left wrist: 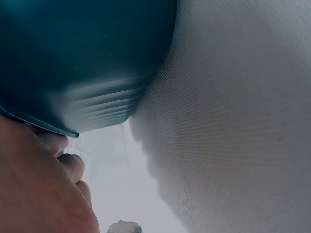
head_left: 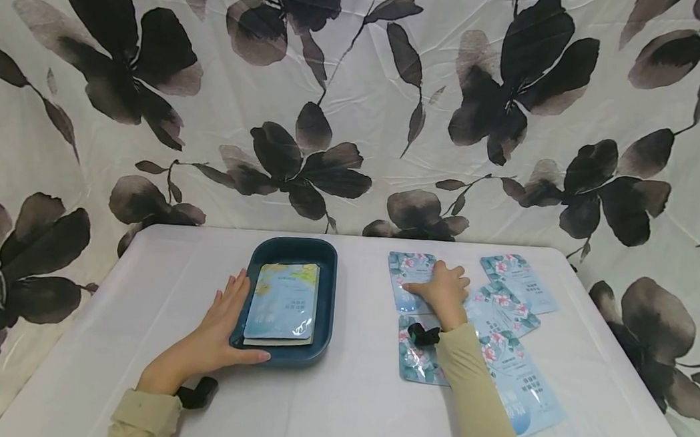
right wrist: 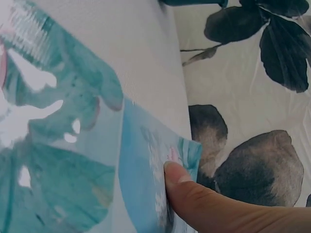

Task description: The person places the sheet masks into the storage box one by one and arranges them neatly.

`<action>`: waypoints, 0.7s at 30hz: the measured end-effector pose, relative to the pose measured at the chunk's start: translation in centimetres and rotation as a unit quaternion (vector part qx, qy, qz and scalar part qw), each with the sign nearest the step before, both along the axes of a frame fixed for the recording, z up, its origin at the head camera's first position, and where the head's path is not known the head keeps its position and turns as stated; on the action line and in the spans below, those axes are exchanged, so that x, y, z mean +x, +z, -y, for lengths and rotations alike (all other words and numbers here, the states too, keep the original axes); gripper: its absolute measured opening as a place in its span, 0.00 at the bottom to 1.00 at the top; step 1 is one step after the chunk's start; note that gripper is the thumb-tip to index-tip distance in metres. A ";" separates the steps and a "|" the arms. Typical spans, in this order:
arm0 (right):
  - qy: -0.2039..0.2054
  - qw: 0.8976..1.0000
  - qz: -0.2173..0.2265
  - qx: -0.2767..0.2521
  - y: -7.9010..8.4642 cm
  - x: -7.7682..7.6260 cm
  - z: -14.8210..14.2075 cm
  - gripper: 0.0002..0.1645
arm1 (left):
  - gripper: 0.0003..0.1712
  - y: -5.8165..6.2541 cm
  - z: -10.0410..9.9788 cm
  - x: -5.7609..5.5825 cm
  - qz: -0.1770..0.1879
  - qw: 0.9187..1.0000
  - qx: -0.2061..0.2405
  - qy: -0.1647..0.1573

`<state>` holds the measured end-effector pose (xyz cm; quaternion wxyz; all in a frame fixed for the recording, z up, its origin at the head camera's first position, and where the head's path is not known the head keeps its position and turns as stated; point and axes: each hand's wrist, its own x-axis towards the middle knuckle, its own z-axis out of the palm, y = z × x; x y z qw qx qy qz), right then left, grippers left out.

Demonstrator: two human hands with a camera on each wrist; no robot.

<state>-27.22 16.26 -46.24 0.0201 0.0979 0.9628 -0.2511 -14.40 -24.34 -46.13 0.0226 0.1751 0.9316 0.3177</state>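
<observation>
The flat flowery packet (head_left: 405, 270) lies at the far left of the loose group on the bench (head_left: 356, 406). The right hand (head_left: 446, 291) is over it, with the thumb touching its shiny front. The thumb and fingers look spread apart, but I can't tell if they pinch it. A good way may be to squeeze just one edge and lift softly, because thin, slippery packets could slide or drag a neighbour. The lower packet (head_left: 407, 366) sits right by its near edge, so care seems wise there.

To the right are the top packet (head_left: 529, 286), the middle packet (head_left: 494, 314) and the bottom packet (head_left: 528, 396).

Over to the left, the blue tray (head_left: 324, 310) has a yellow-topped packet (head_left: 281, 301) inside. The left hand (head_left: 223, 331) rests against the tray, fingers straight, thumb out by the near rim. Keeping it gentle should help hold the tray steady. Behind everything hangs a flower cloth (head_left: 356, 112).
</observation>
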 end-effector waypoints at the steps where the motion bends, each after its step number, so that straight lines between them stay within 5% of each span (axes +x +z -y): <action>1: 0.001 1.000 0.001 0.001 0.0 0.0 0.0 0.52 | 0.78 0.0 0.0 0.0 0.002 1.000 0.001 0.000; 13: 0.007 0.999 -0.021 -0.037 -0.5 0.0 -0.2 0.59 | 0.78 0.1 0.1 0.1 -0.005 1.000 0.000 -0.001; 21: 0.013 0.996 -0.031 -0.082 -0.2 0.3 -1.2 0.52 | 0.78 0.1 -0.2 0.1 0.000 1.000 0.002 0.003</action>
